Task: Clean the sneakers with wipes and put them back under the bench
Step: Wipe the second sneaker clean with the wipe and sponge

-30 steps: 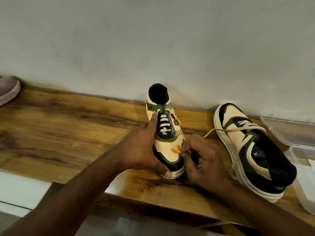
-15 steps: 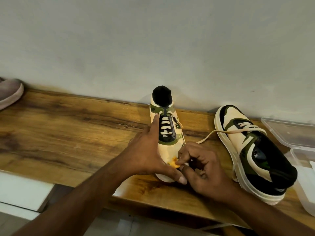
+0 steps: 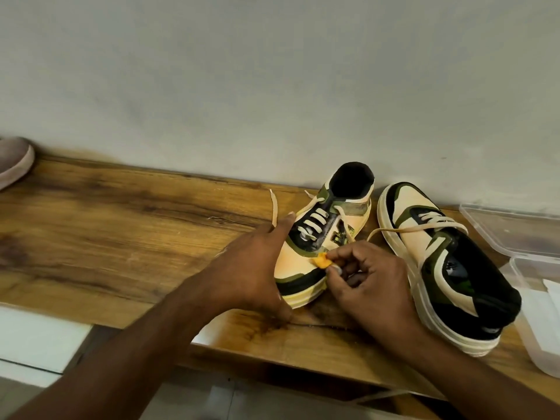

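Nearest the camera, two bare forearms reach in over the front edge of the wooden bench (image 3: 127, 237). The right hand (image 3: 368, 286) has its fingers curled, thumb and fingertips pinching a small orange scrap (image 3: 412, 263); whether that scrap is a wipe cannot be told. The scrap touches the cream toe of the sneaker (image 3: 321, 237) just beyond the knuckles. The left hand (image 3: 251, 268) lies open against that same sneaker's left side, fingers straight, forefinger stretched along the upper toward the laces, thumb down by the sole at the toe. So the sneaker sits between the two hands, toe toward the person, heel toward the wall (image 3: 272, 71).

Counted: two sneakers in cream, green and black. The second sneaker (image 3: 448, 262) lies just to the right of the right hand, turned the other way, heel near the bench's front edge, one loose lace trailing toward the first shoe. One clear plastic box (image 3: 536, 301) stands farther right, lid open behind it, something white inside. One grey shoe (image 3: 13, 160) shows at the far left edge, well apart from the left hand.

Left of the left hand the bench top runs bare up to the wall. Both sneakers' far ends stand near the wall.
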Demonstrator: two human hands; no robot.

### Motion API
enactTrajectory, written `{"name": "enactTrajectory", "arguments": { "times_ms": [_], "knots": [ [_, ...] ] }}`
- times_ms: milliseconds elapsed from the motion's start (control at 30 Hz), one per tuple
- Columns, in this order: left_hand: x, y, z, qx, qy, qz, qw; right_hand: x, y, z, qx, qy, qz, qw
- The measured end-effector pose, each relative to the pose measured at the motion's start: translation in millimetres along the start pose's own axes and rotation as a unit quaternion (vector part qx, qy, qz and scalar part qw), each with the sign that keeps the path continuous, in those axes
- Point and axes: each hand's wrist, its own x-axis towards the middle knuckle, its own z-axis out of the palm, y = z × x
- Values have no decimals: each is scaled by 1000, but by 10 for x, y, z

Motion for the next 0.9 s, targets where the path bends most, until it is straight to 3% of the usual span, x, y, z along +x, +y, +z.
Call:
{"name": "enactTrajectory", "arguments": {
  "times_ms": [67,233,400,500,700,900],
  "knots": [
    [5,6,15,1,14,1,1000,-51,-106,53,5,1,-19,1000],
    [13,-40,-11,10,18,9,1000,-183,-256,159,22,-84,-121,989],
    [8,0,-64,30,0,-1,1000,70,-5,-27,-32,-27,-62,997],
    [11,19,-56,35,12,9,999,-10,-105,92,-45,-29,-76,996],
    [19,-15,-38,39,22,19,999,-185,-239,165,-51,-134,-175,974],
    [13,-21,-60,20,6,8,1000,106,42,-34,-93,-49,-104,989]
  ]
}}
